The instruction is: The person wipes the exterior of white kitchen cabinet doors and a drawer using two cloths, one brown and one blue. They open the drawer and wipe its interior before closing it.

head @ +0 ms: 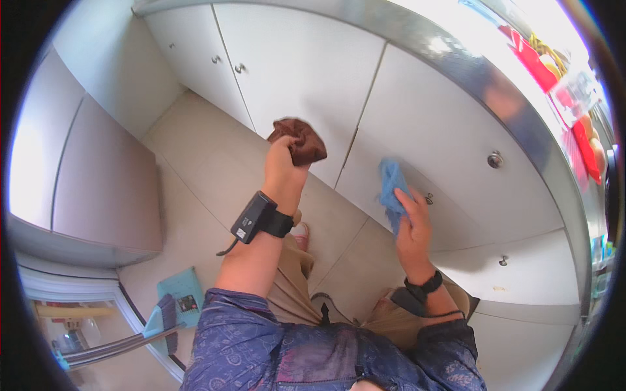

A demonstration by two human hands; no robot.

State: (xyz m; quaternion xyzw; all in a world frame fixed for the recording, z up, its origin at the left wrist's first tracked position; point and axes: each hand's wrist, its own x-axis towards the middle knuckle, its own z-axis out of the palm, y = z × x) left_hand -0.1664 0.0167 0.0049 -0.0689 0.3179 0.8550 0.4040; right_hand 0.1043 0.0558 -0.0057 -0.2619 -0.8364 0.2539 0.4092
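Observation:
My left hand (282, 156) grips a bunched brown cloth (304, 141) in front of the white cabinet doors (303, 54), its fingers partly hidden by the cloth. To the right, my right hand (414, 232) holds a folded light-blue cloth (392, 183) between thumb and fingers, beside a small metal knob (429, 198) on a cabinet front. The two cloths are apart. Whether either cloth touches the cabinet cannot be told.
A metal-edged counter (469, 78) curves above the cabinets, with red packaging (533, 63) and other items on it. On the tiled floor (195, 146) at lower left lie a turquoise dustpan (188, 288) and a brush (168, 313). Another cabinet (107, 181) stands at the left.

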